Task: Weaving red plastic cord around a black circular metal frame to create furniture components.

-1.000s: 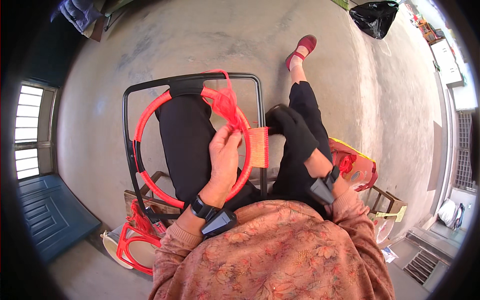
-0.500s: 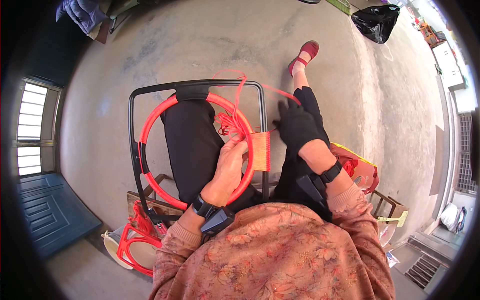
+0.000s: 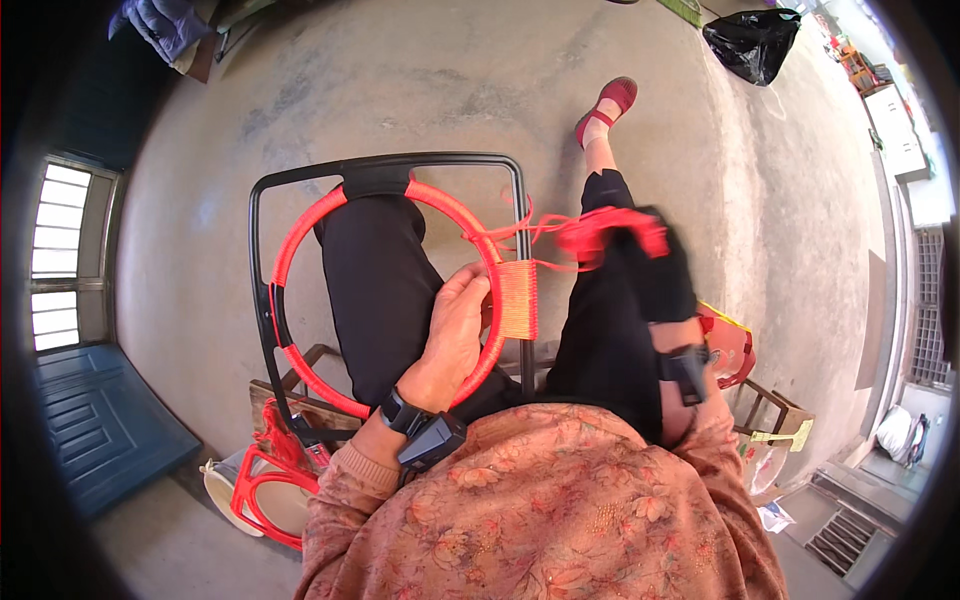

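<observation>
A black metal frame (image 3: 262,260) rests across my lap, with a red wrapped ring (image 3: 300,235) fixed inside it. My left hand (image 3: 455,325) grips the ring's right side, beside a block of orange winding (image 3: 517,298) that binds ring to frame. My right hand (image 3: 655,265), in a black glove, holds a bundle of red cord (image 3: 605,230) out to the right of the frame. Strands of the cord run back from it to the winding.
Red frames and a white bowl (image 3: 262,487) lie on the floor at my lower left, by a wooden stool (image 3: 290,400). A red bag (image 3: 728,345) and wooden rack (image 3: 775,410) stand at my right. A black bag (image 3: 752,42) lies far off on the concrete.
My right hand has drawn the red cord bundle from inside the ring out to the right past the frame. The left hand keeps its hold on the ring.
</observation>
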The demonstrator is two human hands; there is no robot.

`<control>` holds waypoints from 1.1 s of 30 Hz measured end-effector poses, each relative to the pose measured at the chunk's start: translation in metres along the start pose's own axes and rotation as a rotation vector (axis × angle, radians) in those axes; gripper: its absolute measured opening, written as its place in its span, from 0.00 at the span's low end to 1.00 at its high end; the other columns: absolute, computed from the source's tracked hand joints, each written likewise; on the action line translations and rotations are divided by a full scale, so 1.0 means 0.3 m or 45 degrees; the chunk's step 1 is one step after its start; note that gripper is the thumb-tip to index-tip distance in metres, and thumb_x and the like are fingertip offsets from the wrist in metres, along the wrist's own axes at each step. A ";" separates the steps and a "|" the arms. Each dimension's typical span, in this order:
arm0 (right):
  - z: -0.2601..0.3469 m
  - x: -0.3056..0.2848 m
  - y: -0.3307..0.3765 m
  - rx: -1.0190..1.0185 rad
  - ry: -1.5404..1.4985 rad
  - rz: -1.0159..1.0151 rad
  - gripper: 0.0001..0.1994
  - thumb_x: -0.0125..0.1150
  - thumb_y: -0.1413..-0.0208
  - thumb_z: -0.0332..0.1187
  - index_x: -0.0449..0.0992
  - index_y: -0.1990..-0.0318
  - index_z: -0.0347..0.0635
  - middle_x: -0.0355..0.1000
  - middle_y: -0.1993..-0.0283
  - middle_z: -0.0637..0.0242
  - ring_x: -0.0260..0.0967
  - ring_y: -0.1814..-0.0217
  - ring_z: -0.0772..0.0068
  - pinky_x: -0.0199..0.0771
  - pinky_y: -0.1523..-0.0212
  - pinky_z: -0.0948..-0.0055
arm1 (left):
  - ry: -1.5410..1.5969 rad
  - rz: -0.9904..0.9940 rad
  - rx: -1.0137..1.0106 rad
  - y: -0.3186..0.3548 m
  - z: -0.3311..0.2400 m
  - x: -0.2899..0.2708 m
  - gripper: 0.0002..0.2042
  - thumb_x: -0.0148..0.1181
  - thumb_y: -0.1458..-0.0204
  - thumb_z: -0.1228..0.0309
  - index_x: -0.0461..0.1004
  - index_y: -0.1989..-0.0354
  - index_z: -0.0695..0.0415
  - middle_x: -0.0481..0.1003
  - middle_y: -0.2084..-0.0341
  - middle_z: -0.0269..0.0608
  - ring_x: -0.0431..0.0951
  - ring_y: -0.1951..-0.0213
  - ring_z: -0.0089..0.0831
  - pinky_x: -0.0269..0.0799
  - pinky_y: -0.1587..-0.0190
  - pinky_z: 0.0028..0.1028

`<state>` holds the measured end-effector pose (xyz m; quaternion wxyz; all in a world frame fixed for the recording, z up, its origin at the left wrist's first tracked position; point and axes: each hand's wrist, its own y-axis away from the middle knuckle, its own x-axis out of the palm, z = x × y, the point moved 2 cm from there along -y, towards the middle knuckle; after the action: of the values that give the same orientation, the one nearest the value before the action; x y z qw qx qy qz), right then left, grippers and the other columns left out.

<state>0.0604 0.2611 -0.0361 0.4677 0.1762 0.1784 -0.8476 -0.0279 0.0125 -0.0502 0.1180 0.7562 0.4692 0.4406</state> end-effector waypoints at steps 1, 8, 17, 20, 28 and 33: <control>-0.041 -0.089 -0.034 0.052 0.118 -0.094 0.08 0.56 0.41 0.28 0.76 0.56 0.38 0.76 0.57 0.62 0.74 0.54 0.71 0.73 0.53 0.71 | -0.003 -0.021 0.016 0.003 -0.005 0.001 0.11 0.49 0.37 0.72 0.72 0.49 0.60 0.79 0.62 0.37 0.79 0.64 0.23 0.76 0.58 0.25; -0.237 -0.552 0.001 0.310 -1.593 -0.184 0.09 0.56 0.40 0.41 0.68 0.68 0.49 0.65 0.72 0.72 0.62 0.72 0.73 0.63 0.71 0.73 | -0.072 0.038 0.338 0.034 -0.037 0.017 0.12 0.50 0.37 0.73 0.71 0.48 0.63 0.78 0.57 0.40 0.79 0.57 0.25 0.75 0.54 0.25; -0.009 0.094 0.000 0.551 -0.740 0.160 0.17 0.61 0.40 0.39 0.74 0.50 0.36 0.74 0.63 0.69 0.71 0.65 0.81 0.71 0.67 0.78 | -0.595 -0.100 0.614 0.043 -0.031 0.011 0.08 0.53 0.37 0.76 0.73 0.53 0.65 0.80 0.66 0.37 0.79 0.65 0.20 0.77 0.60 0.23; 0.081 0.223 -0.002 0.849 -0.680 0.586 0.16 0.58 0.39 0.41 0.77 0.56 0.35 0.74 0.70 0.68 0.70 0.73 0.79 0.70 0.72 0.76 | -0.855 -0.161 0.780 0.058 -0.043 0.023 0.07 0.54 0.38 0.77 0.74 0.56 0.66 0.80 0.71 0.37 0.80 0.68 0.20 0.78 0.63 0.24; 0.150 0.288 0.015 0.778 -0.673 0.527 0.16 0.58 0.39 0.42 0.77 0.59 0.34 0.75 0.71 0.66 0.71 0.74 0.79 0.72 0.72 0.76 | -1.414 -0.209 1.043 0.063 -0.097 0.015 0.06 0.57 0.42 0.80 0.76 0.58 0.65 0.81 0.73 0.46 0.84 0.68 0.27 0.78 0.65 0.25; 0.147 0.281 0.031 0.776 -0.643 0.537 0.16 0.58 0.39 0.41 0.78 0.59 0.34 0.75 0.72 0.66 0.70 0.75 0.79 0.71 0.72 0.76 | -1.394 -0.113 0.993 0.050 -0.109 -0.007 0.07 0.58 0.43 0.80 0.77 0.58 0.65 0.81 0.72 0.47 0.84 0.67 0.28 0.79 0.64 0.25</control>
<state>0.0204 0.1742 -0.0382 0.5861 0.1261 -0.2390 -0.7639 -0.0447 -0.0047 -0.0234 0.0752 0.8378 0.4970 -0.2131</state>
